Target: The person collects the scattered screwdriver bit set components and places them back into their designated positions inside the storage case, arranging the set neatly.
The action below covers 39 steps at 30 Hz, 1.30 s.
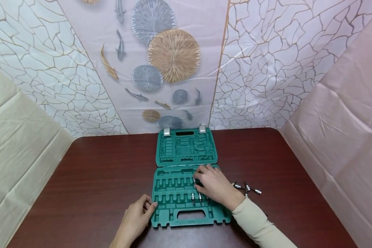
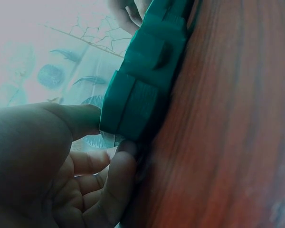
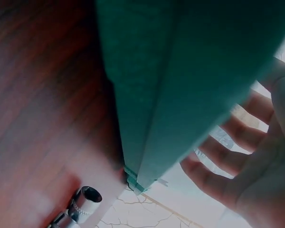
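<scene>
A green plastic tool case (image 1: 170,205) lies unfolded on the table, its moulded lid (image 1: 186,146) toward the wall. My left hand (image 1: 137,217) grips the case's near left corner, thumb over the rim and a finger beneath, as the left wrist view shows. Over the upper slot row on the right, my right hand (image 1: 215,184) holds a small silver bit socket (image 1: 194,180) at its fingertips; much of it is hidden. Several bit sockets (image 1: 193,198) stand in the lower row, partly under that hand. In the right wrist view the case wall hides the right fingertips.
Several loose bit sockets (image 1: 248,188) lie on the dark red table (image 1: 111,172) to the right of the case; two chrome ends (image 3: 87,202) show in the right wrist view. A patterned cloth wall (image 1: 254,86) rises behind the table, with pale cloth at both sides.
</scene>
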{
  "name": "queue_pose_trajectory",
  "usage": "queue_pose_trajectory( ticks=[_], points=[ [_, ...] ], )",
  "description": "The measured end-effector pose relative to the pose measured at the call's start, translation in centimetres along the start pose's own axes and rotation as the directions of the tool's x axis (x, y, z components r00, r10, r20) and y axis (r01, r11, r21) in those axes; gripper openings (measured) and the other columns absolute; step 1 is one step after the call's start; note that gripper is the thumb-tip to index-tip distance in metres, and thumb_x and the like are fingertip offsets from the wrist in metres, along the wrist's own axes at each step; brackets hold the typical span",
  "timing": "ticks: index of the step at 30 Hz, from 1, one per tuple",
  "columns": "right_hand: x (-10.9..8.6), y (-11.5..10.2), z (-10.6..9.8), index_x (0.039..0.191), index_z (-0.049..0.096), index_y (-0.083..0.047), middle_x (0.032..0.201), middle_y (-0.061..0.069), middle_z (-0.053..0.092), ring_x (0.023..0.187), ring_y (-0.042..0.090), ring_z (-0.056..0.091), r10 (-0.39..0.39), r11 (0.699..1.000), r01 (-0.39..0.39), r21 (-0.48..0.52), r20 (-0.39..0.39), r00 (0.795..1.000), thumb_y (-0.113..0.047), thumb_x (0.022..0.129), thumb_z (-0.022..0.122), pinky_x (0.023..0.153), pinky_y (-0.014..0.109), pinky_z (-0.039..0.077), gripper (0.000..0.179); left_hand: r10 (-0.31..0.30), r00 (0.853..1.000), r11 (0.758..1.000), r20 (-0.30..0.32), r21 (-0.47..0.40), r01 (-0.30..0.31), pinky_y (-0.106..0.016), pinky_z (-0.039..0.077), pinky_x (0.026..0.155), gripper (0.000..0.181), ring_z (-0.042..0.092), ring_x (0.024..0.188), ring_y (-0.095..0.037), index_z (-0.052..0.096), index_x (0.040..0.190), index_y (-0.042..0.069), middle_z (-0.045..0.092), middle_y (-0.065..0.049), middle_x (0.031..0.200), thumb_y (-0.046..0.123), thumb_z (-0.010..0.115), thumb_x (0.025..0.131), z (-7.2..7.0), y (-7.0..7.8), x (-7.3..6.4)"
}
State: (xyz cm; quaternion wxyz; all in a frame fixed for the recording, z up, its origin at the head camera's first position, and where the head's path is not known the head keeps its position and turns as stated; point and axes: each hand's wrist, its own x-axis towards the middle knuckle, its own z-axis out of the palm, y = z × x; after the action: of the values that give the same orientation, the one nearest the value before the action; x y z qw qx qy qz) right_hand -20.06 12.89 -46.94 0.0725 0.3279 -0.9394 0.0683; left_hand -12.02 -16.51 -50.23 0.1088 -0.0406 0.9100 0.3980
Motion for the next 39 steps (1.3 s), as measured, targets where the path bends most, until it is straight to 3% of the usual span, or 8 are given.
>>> queue_pose_trajectory(
  ticks=[16, 22, 27, 31, 35, 39],
  points=[
    [-0.4, 0.4, 1.2, 0.108, 0.082, -0.017, 0.106, 0.006, 0.069, 0.087, 0.023, 0.066, -0.134, 0.981, 0.113, -0.156, -0.132, 0.982, -0.035, 0.094, 0.083, 0.069, 0.035, 0.061, 0.023, 0.017, 1.0, 1.0, -0.004, 0.023, -0.017, -0.031, 0.047, 0.059, 0.025, 0.059, 0.067, -0.011, 0.065, 0.105, 0.012, 0.062, 0.004, 0.083, 0.037, 0.065, 0.107, 0.2, 0.0, 0.1],
    [-0.1, 0.0, 1.4, 0.103, 0.083, -0.02, 0.103, 0.004, 0.069, 0.084, 0.022, 0.065, -0.123, 0.979, 0.093, -0.182, -0.161, 0.979, -0.036, 0.091, 0.085, 0.066, 0.036, 0.06, 0.02, 0.012, 1.0, 0.999, -0.019, 0.036, -0.011, -0.031, 0.047, 0.059, 0.024, 0.059, 0.065, -0.011, 0.065, 0.105, 0.012, 0.062, 0.004, 0.083, 0.036, 0.066, 0.106, 0.1, 0.0, 0.0],
    [0.0, 0.1, 1.3, 0.103, 0.084, -0.02, 0.103, 0.003, 0.069, 0.089, 0.021, 0.065, -0.091, 0.989, 0.072, -0.132, -0.146, 0.985, -0.034, 0.091, 0.085, 0.069, 0.035, 0.061, 0.019, 0.01, 1.0, 0.999, -0.019, 0.034, -0.009, -0.031, 0.047, 0.059, 0.025, 0.06, 0.065, -0.011, 0.065, 0.105, 0.012, 0.062, 0.004, 0.083, 0.037, 0.066, 0.106, 0.1, 0.0, 0.1],
    [-0.7, 0.4, 0.8, 0.116, 0.081, -0.014, 0.114, 0.008, 0.068, 0.101, 0.026, 0.067, -0.08, 0.995, 0.075, -0.068, -0.073, 0.994, -0.035, 0.098, 0.077, 0.079, 0.039, 0.062, 0.028, 0.022, 1.0, 0.999, -0.01, 0.026, -0.022, -0.031, 0.047, 0.058, 0.025, 0.059, 0.064, -0.011, 0.065, 0.104, 0.012, 0.062, 0.004, 0.083, 0.036, 0.065, 0.107, 0.3, 0.1, 0.1],
    [-1.7, 0.7, -0.1, 0.137, 0.07, -0.009, 0.133, 0.014, 0.063, 0.121, 0.03, 0.063, -0.044, 0.993, 0.039, 0.115, 0.042, 0.998, -0.037, 0.108, 0.062, 0.095, 0.046, 0.059, 0.041, 0.018, 1.0, 0.999, -0.005, 0.027, -0.017, -0.031, 0.047, 0.058, 0.024, 0.059, 0.063, -0.012, 0.064, 0.105, 0.011, 0.062, 0.004, 0.083, 0.035, 0.065, 0.107, 0.4, 0.1, 0.0],
    [-3.4, 1.3, -1.3, 0.143, 0.064, -0.008, 0.143, 0.014, 0.057, 0.131, 0.028, 0.057, 0.02, 0.959, -0.042, 0.282, 0.08, 0.997, -0.032, 0.111, 0.058, 0.103, 0.047, 0.054, 0.041, 0.012, 1.0, 0.999, -0.006, 0.037, -0.011, -0.032, 0.047, 0.058, 0.025, 0.06, 0.064, -0.011, 0.064, 0.105, 0.01, 0.062, 0.004, 0.084, 0.035, 0.065, 0.107, 0.3, 0.1, 0.0]
  ],
)
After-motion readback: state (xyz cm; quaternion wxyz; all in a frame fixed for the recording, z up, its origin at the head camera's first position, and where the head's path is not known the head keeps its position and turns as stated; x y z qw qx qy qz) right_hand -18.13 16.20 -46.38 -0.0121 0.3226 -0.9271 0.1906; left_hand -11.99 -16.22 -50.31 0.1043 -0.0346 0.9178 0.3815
